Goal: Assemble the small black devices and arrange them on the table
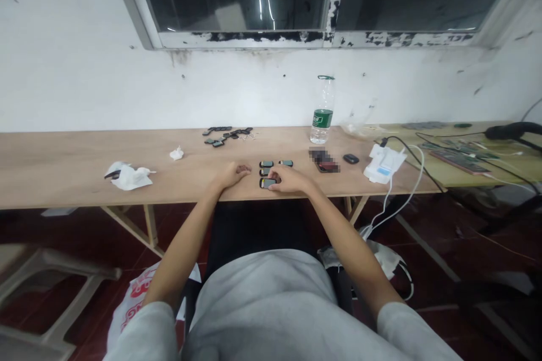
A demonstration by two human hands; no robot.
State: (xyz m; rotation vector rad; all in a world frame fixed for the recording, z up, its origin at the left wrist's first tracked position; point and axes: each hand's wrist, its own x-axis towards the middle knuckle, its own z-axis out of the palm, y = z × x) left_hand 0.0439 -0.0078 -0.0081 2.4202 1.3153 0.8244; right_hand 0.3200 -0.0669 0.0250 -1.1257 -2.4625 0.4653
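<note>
At the table's front edge, my right hand [290, 179] has its fingers closed on the right end of a small black device with a grey panel [268, 183]. A bit of yellow shows on that device. Just beyond it lie similar small devices, one at the back left [266, 164], one at the back right [285, 163] and one partly covered by my fingers [265, 172]. To their left, my left hand [232, 175] rests on the wooden table [190, 183], fingers loosely extended and holding nothing.
Loose black pieces [228, 135] lie scattered toward the wall. A water bottle [322, 118] stands behind a dark red, pixelated item [326, 164]. Right of it are a black oval object [350, 158] and a white cabled box [383, 164]. Crumpled tissue [131, 176] lies left.
</note>
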